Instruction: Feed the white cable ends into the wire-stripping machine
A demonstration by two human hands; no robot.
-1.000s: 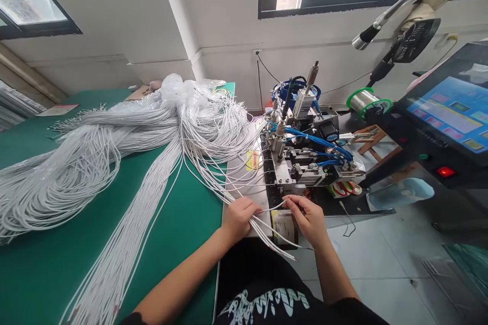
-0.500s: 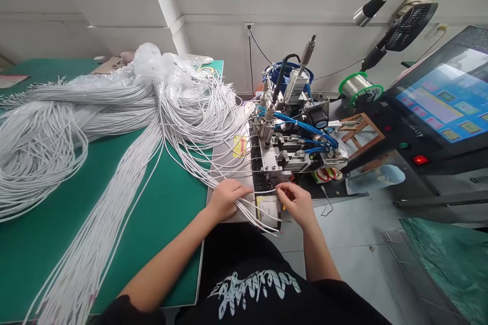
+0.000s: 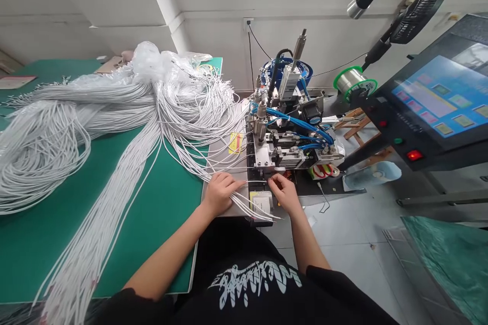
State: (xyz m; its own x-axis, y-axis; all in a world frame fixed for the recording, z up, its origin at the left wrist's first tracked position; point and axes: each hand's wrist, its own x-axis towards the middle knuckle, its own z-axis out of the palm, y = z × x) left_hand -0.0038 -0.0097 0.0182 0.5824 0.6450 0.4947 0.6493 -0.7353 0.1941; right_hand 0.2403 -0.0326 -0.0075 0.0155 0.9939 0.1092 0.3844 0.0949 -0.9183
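Observation:
A single white cable (image 3: 256, 182) runs between my two hands, in front of the metal and black wire machine (image 3: 263, 155). My left hand (image 3: 221, 190) is closed on it, and also over a small bunch of white cables (image 3: 247, 206) whose ends stick out to the right. With thumb and forefinger my right hand (image 3: 282, 190) pinches the single cable near its right end; the tip itself is hidden by the fingers. Just below, a white labelled box (image 3: 262, 203) sits at the machine's front.
Large bundles of white cables (image 3: 129, 167) lie across the green table (image 3: 160, 233), with clear plastic bags (image 3: 147, 63) behind. To the right stand a solder wire spool (image 3: 353, 83), a touch screen (image 3: 442, 96) and a black fan (image 3: 417, 16). Blue air hoses (image 3: 293, 119) cross the machine.
Both hands have shifted slightly left and up in the picture, along with the machine, as the view moved. The grip on the cables looks the same.

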